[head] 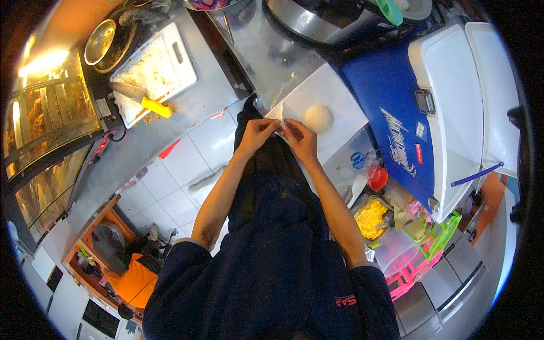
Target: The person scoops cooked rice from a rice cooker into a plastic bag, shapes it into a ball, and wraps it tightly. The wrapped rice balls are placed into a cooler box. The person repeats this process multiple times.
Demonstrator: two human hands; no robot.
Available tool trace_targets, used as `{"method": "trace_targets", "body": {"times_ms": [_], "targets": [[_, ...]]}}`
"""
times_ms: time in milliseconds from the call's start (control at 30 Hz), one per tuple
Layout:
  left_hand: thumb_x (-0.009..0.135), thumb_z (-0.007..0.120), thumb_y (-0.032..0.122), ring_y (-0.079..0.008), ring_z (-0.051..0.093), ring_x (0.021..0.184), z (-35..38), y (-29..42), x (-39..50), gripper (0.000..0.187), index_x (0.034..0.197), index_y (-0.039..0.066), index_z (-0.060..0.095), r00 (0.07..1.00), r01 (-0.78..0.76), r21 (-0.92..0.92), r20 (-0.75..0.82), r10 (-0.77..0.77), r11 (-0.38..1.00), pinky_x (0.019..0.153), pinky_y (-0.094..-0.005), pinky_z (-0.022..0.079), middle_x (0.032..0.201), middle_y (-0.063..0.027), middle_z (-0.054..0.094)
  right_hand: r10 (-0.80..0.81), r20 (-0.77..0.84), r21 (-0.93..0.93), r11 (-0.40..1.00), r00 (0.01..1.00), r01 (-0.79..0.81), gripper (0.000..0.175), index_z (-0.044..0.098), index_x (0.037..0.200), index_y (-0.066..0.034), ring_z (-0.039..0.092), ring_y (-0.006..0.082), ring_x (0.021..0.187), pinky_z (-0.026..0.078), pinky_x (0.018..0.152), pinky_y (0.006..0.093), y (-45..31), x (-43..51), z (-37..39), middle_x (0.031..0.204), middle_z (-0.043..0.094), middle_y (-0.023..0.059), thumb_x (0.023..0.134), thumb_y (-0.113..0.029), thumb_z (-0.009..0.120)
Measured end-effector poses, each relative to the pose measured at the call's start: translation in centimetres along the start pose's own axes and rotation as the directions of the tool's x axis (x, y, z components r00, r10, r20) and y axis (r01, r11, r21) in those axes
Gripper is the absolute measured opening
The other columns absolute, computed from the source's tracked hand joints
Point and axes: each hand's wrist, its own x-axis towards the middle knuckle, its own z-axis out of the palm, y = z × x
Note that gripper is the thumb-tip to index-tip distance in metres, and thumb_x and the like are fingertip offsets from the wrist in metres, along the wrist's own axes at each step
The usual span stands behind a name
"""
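Observation:
My left hand (257, 135) and my right hand (300, 138) meet at the near left corner of a white sheet or paper (340, 127) on the metal counter. Their fingertips pinch a small, thin white piece (278, 114), which rises between them; whether it is part of the sheet cannot be told. A round, pale flatbread or dough disc (319, 119) lies on the sheet, just beyond my right hand and touching neither hand.
Left stand a cutting board (159, 63), a yellow-handled knife (156, 107) and a lit glass display case (46, 114). Right are a blue and white cooler (386, 114), blue-handled scissors (358, 160), a red cup (378, 178) and a tray of yellow food (371, 219). A round metal appliance (306, 19) stands ahead.

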Motion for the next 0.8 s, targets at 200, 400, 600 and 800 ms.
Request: {"method": "trace_targets", "body": {"times_ms": [200,400,600,800], "targets": [[0.107,0.066,0.028,-0.0137,0.073,0.091,0.3,0.4,-0.1,0.036,0.113,-0.005,0.078,1.000,-0.006,-0.027,-0.008,0.006,1.000,0.079,-0.0279,0.057,0.100,-0.0096,0.080,-0.036,-0.027,0.058,0.998,0.999,0.038,0.028,0.076,0.118,-0.0007,0.076,0.0160,0.092,0.060,0.081,0.0306,0.6,0.2,0.3,0.104,0.080,0.0119,0.095,-0.016,0.080],[0.106,0.067,0.027,-0.0143,0.073,0.091,0.4,1.1,-0.2,0.034,0.112,-0.004,0.077,0.999,-0.035,-0.045,0.007,0.036,0.998,0.082,-0.0286,0.057,0.101,-0.0095,0.079,-0.004,-0.004,0.072,0.997,1.000,0.004,0.031,0.076,0.121,-0.0020,0.076,0.0163,0.094,0.060,0.083,0.0309,0.3,0.0,0.0,0.106,0.080,0.0094,0.095,-0.017,0.080],[0.103,0.072,0.031,-0.0115,0.070,0.083,0.6,1.5,0.0,0.035,0.103,-0.004,0.078,0.998,0.034,0.036,-0.060,-0.032,0.999,0.074,-0.0263,0.055,0.091,-0.0064,0.078,-0.022,0.018,-0.051,0.998,1.000,0.023,0.032,0.074,0.125,-0.0016,0.074,0.0132,0.092,0.060,0.083,0.0276,-0.1,0.0,0.1,0.108,0.078,0.0090,0.096,-0.013,0.080],[0.101,0.074,0.034,-0.0140,0.072,0.086,0.4,1.2,0.3,0.038,0.109,-0.003,0.077,0.993,0.106,0.024,-0.057,-0.105,0.994,0.076,-0.0280,0.058,0.096,-0.0084,0.078,-0.053,-0.013,-0.049,0.997,0.999,0.052,0.032,0.075,0.125,-0.0055,0.075,0.0132,0.092,0.060,0.082,0.0274,0.1,-0.2,0.6,0.107,0.078,0.0084,0.094,-0.009,0.080]]}}
